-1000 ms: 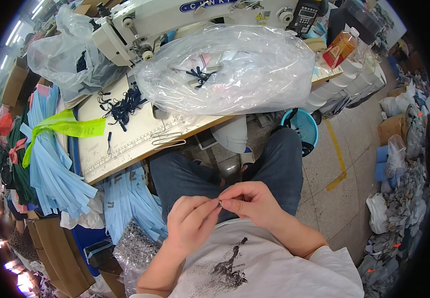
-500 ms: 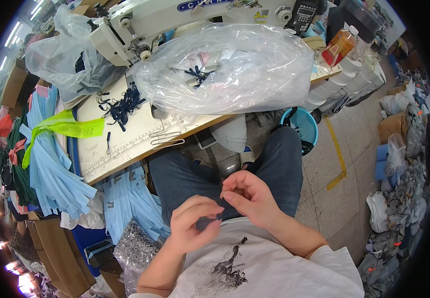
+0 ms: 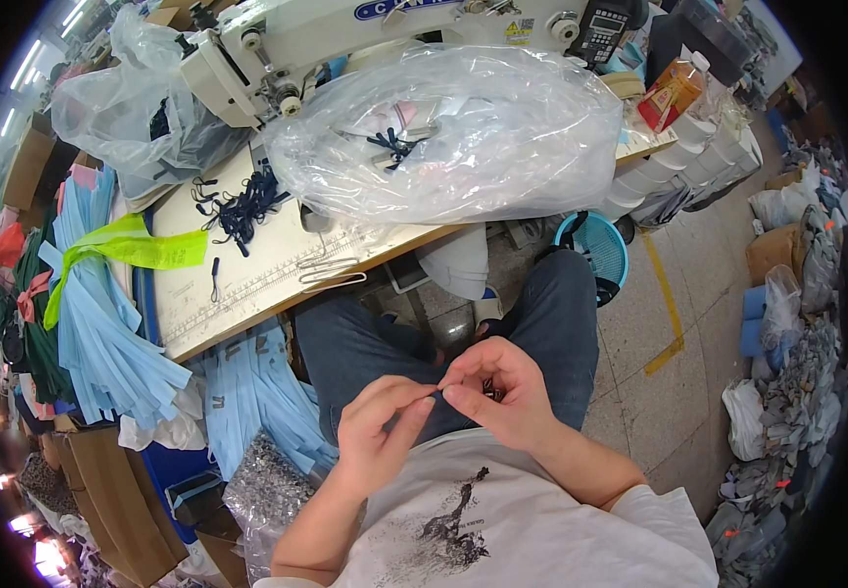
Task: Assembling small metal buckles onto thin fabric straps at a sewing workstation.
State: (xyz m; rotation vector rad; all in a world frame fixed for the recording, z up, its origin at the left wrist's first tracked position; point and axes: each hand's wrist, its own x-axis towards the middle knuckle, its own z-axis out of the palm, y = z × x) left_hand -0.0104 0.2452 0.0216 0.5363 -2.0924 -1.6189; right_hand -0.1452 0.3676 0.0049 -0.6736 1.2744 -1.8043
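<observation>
Pinched together at their fingertips, the left hand [image 3: 377, 431] and right hand [image 3: 498, 390] are held over the lap; whatever small thing is gripped cannot be told. Farther off, a clear plastic bag [image 3: 463, 132] is seen on the sewing table [image 3: 247, 279].

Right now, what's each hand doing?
Left hand: fingers pinched together, tips meeting the right hand; what they pinch is too small to tell.
Right hand: fingers curled shut; a small dark bit shows inside, unidentifiable.

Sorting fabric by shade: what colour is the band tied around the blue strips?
Bright yellow-green band, clearest in the head view.
</observation>
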